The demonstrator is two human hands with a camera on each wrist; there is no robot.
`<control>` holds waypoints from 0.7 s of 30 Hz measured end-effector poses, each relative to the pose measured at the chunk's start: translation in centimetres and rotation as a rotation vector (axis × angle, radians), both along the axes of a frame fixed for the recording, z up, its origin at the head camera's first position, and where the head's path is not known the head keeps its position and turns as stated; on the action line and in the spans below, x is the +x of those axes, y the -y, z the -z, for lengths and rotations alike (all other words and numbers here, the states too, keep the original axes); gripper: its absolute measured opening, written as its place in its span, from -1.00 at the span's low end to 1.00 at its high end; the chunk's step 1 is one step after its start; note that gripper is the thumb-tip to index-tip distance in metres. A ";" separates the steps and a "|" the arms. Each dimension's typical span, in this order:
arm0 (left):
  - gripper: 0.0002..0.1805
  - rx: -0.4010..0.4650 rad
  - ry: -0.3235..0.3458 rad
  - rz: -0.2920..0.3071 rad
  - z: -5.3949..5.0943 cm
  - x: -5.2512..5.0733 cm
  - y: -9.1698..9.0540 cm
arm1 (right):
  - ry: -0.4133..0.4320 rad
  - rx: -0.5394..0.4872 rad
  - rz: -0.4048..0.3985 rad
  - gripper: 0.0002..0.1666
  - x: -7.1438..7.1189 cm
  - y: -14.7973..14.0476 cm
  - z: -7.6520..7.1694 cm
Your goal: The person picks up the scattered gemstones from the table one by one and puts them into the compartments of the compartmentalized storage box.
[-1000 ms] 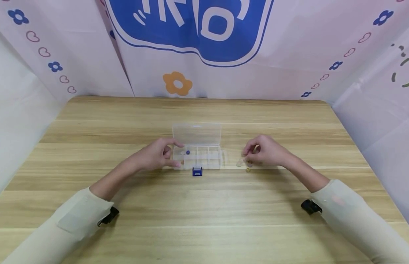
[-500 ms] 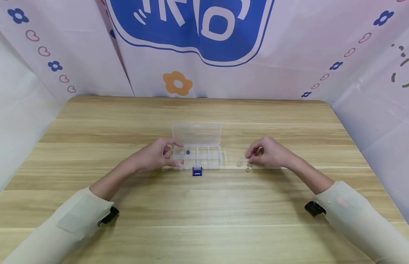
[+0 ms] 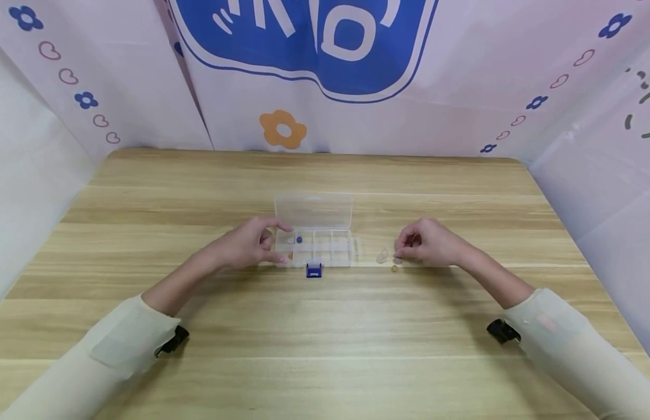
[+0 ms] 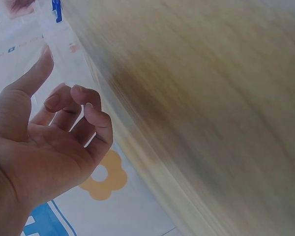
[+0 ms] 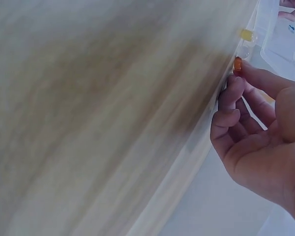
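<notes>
A clear compartment box stands with its lid raised. My left hand holds its left end, index finger at the back and thumb at the front; in the left wrist view the other fingers of that hand curl loosely. A blue bead and a pale piece lie in back compartments. Right of the box, my right hand is low over the table; the right wrist view shows its thumb and index finger pinching an orange bead. Beside them lies a yellow bead.
Clear pieces lie between the box and my right hand, with the yellow bead just in front. A blue latch sticks out from the box's front. Printed cloth hangs behind the wooden table.
My right hand has shifted slightly to the right, away from the clear pieces. My left hand and the box stay together as before.
</notes>
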State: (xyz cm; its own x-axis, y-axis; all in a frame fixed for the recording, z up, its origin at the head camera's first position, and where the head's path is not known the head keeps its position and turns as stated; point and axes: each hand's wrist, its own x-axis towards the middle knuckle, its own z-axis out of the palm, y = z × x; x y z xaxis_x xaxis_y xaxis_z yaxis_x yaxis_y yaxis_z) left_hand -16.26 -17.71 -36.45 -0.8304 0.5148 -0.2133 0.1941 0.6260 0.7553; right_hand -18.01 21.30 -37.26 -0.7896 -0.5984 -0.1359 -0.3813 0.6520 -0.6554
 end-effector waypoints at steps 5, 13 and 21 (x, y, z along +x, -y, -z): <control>-0.32 -0.006 -0.001 -0.005 -0.1 0.1 0.0 | 0.002 0.032 -0.003 -0.84 0.0 0.1 -0.1; -0.33 0.005 -0.009 0.003 -0.2 0.1 0.0 | 0.027 0.038 0.010 -0.86 -0.3 0.3 -0.4; -0.33 0.002 0.000 -0.001 -0.2 0.0 -0.1 | 0.117 -0.066 0.062 -0.90 -0.3 0.4 -0.7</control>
State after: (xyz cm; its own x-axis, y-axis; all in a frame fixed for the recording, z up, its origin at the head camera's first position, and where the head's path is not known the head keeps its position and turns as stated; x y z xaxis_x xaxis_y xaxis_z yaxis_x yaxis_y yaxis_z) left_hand -16.23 -17.59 -36.29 -0.8307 0.5146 -0.2124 0.1937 0.6249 0.7563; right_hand -18.35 20.89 -36.56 -0.8062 -0.5599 -0.1911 -0.2606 0.6261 -0.7349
